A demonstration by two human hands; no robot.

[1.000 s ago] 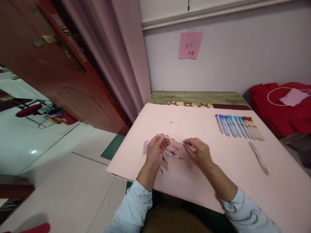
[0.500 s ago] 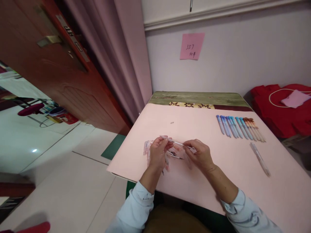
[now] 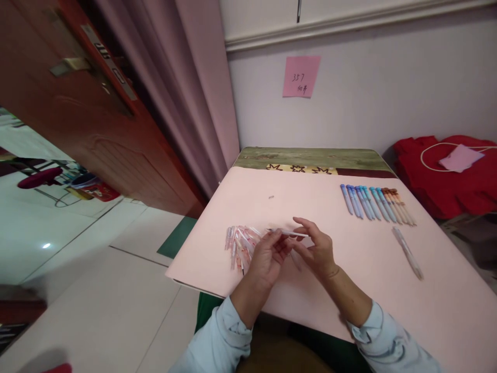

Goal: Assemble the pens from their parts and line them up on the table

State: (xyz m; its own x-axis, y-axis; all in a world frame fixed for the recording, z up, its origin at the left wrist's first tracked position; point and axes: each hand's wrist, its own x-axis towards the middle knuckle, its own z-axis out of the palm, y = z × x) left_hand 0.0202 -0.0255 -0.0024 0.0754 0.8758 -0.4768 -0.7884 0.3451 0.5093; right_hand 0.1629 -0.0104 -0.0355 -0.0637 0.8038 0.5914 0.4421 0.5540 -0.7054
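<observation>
A thin white pen refill (image 3: 298,234) with a dark tip at its left end lies across my fingers above the table. My left hand (image 3: 268,259) pinches it near that tip, palm turned up. Around its right end, my right hand (image 3: 319,248) has thumb and index finger spread apart; whether another finger touches the refill is unclear. To the left of my hands lies a loose pile of pinkish, clear and white pen parts (image 3: 241,244), partly covered by my left hand. A translucent piece (image 3: 296,261) shows faintly below my right fingers.
A row of blue, turquoise and brown-topped pens (image 3: 375,203) lies at the back right. One clear pen (image 3: 407,253) sits apart in front of it. A small grey piece (image 3: 271,197) rests on the pink-covered table (image 3: 217,207). Red cloth (image 3: 435,181) is beyond the right edge.
The refill's dark tip now shows at its left end. My left hand has moved right, uncovering more of the pile, and my right index finger has lifted away. The view has shifted slightly.
</observation>
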